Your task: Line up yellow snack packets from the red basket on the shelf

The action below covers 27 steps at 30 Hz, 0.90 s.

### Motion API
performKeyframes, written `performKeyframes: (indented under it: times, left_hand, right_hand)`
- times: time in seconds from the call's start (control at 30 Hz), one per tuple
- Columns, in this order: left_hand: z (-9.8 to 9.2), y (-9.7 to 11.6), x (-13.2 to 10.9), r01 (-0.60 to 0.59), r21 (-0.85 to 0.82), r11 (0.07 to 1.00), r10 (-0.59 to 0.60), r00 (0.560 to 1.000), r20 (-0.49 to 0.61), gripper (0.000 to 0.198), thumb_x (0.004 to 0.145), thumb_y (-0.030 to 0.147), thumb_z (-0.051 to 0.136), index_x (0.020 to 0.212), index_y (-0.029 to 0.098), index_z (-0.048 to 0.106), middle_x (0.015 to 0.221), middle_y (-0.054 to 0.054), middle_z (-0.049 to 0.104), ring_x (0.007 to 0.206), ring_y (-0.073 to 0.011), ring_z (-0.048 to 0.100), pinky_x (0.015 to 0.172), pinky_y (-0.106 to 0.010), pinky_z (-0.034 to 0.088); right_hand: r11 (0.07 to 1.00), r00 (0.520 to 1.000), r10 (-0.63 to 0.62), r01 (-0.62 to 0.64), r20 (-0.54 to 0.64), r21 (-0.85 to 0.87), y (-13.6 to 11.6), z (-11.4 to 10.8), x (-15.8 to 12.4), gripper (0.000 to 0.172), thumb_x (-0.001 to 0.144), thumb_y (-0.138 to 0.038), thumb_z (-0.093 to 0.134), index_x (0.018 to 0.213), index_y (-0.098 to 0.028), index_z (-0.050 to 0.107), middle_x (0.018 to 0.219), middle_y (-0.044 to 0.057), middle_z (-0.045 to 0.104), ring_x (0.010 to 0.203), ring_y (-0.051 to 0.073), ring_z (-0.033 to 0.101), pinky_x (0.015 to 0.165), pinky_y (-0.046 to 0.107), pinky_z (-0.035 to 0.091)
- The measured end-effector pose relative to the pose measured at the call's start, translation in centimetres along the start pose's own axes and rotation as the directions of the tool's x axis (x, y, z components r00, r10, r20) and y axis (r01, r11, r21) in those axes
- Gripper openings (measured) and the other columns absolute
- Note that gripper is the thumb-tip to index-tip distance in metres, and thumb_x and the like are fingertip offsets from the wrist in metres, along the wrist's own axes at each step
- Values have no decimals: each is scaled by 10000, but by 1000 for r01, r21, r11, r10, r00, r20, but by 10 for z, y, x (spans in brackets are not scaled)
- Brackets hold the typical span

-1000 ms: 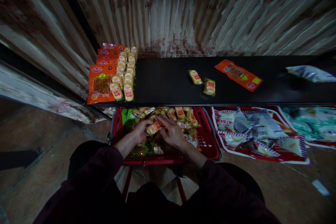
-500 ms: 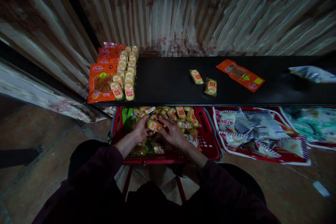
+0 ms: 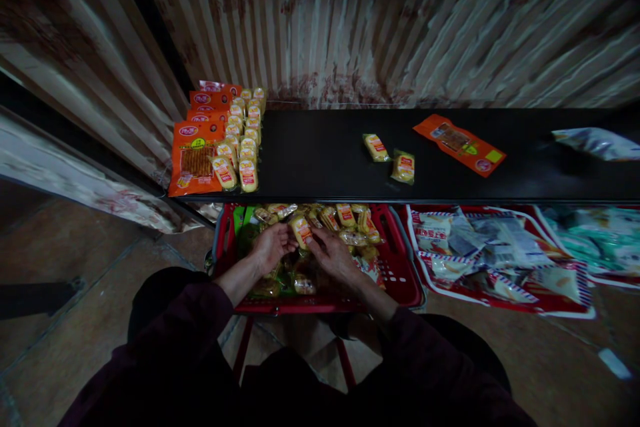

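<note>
Both my hands are down in a red shopping basket (image 3: 400, 280) full of small yellow snack packets. My left hand (image 3: 270, 248) and my right hand (image 3: 334, 255) pinch one yellow packet (image 3: 301, 230) between them, held upright above the heap. On the black shelf (image 3: 320, 160) above, at its left end, stand a row of yellow packets (image 3: 243, 140) and a stack of orange flat packs (image 3: 196, 159).
Two loose yellow packets (image 3: 391, 157) and one orange pack (image 3: 460, 145) lie mid-shelf; a pale bag (image 3: 595, 142) lies at the far right. A red-rimmed tray of white wrapped goods (image 3: 495, 257) sits under the shelf, right of the basket. A striped wall stands behind.
The packet between my hands has turned from lying across to standing upright and risen slightly toward the shelf. My hands shifted a little forward with it.
</note>
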<state>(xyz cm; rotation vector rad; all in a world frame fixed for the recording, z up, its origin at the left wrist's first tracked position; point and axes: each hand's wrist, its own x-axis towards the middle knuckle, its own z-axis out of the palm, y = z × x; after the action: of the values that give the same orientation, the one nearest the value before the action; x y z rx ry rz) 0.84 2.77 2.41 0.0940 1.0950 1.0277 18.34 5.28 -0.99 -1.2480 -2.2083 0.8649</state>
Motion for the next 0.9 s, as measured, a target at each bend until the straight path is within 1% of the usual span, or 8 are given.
performKeyframes:
  times: [0.1,0.2,0.3,0.43,0.57,0.73,0.83,0.9]
  left_hand:
    - [-1,0,-4,-13,-27,1000,13,999,31,160,799,150,456,742,109,599,656,-74,627,565,-120,584,585,-232,457]
    - [-2,-2,-6,-53,-4,999,54,997,49,14,750,125,583,741,124,594,649,-38,620,571,-102,581,592,-216,444]
    - [-3,-5,-5,-101,41,994,100,994,34,101,702,136,687,752,123,599,627,-16,611,547,-88,563,562,-204,417]
    - [-3,-8,-3,-115,90,989,117,993,-20,191,661,188,753,784,116,627,617,-6,611,507,-75,528,491,-197,346]
    - [-3,-9,-3,-144,121,982,144,990,4,217,638,248,774,761,126,643,620,4,603,504,-69,511,473,-195,311]
    - [-4,-11,-6,-191,188,963,192,981,12,177,665,271,749,740,136,661,620,-2,596,536,-74,505,476,-190,303]
    - [-4,-14,-7,-191,198,961,197,980,-7,149,670,228,735,775,142,674,681,-11,613,591,-82,519,499,-188,335]
    - [-5,-15,-7,-177,197,964,178,984,12,176,655,199,734,812,142,680,744,-21,626,626,-90,530,526,-194,370]
  right_hand:
    - [1000,1000,11,-10,-21,25,-2,-1,-1,319,894,-378,445,1076,-186,623,1013,114,678,925,243,632,831,400,500]
    - [999,999,19,-18,-28,49,-4,0,-1,303,895,-383,443,1051,-194,622,999,103,682,917,235,632,830,389,496]
    - [997,998,47,-46,-28,60,-8,0,-1,293,891,-394,446,1012,-197,626,965,89,686,871,225,636,804,375,499]
    - [989,994,104,-101,-22,112,-13,-1,-1,295,874,-421,456,966,-199,627,923,80,690,814,214,639,743,351,510]
    - [974,987,157,-150,-24,171,-20,-3,-3,290,860,-438,461,920,-202,620,889,64,685,784,204,634,717,330,508]
    - [934,972,234,-220,-16,280,-29,-1,-6,274,856,-452,465,881,-214,598,792,18,662,696,172,612,657,293,500]
    - [907,960,278,-252,-30,338,-29,4,-7,300,857,-461,461,965,-209,583,837,26,661,692,172,607,631,297,505]
    - [892,953,300,-265,-42,365,-26,6,-9,326,855,-462,469,1035,-206,561,893,43,662,710,177,610,621,301,511]
